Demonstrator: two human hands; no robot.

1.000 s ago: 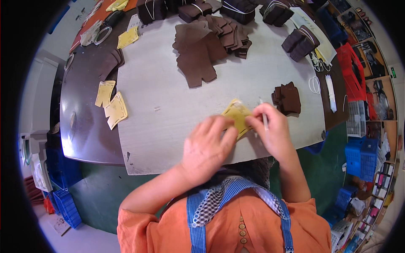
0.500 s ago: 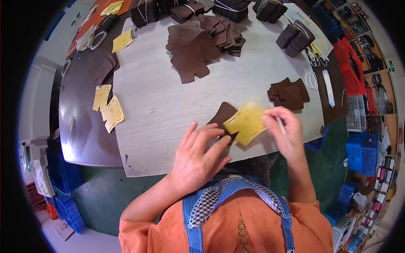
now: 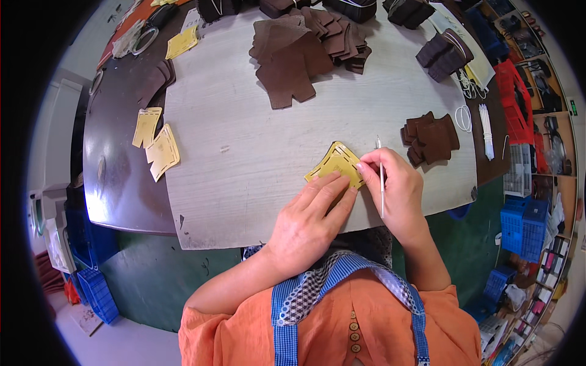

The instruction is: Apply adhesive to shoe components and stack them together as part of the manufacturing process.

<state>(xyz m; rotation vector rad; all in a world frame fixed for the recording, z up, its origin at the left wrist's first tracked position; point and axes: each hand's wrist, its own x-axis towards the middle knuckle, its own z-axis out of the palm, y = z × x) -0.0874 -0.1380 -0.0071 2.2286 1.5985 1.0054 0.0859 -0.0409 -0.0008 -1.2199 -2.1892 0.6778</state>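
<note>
A yellow template [image 3: 337, 161] with slots along its edges lies near the front of the pale board. Beneath it the dark brown piece is almost wholly covered; only a thin dark rim shows at the template's far left edge. My left hand [image 3: 310, 213] rests on the template, fingers laid out flat across its near part. In my right hand [image 3: 395, 186] is a slim white pen [image 3: 382, 192], standing between the fingers with its tip pointing away from me. The thumb and fingertips of that hand touch the template's right edge.
Brown cut pieces [image 3: 432, 140] are stacked to the right, with a larger loose pile [image 3: 293, 67] farther back. Tied dark bundles [image 3: 444, 55] line the far side. More yellow templates [image 3: 163, 152] lie left. White pens [image 3: 486, 131] and a white cord loop [image 3: 463, 118] are at the right edge.
The yellow template has come down onto the brown piece and now covers it. My left hand has moved onto the template; my right hand has shifted left, keeping the pen.
</note>
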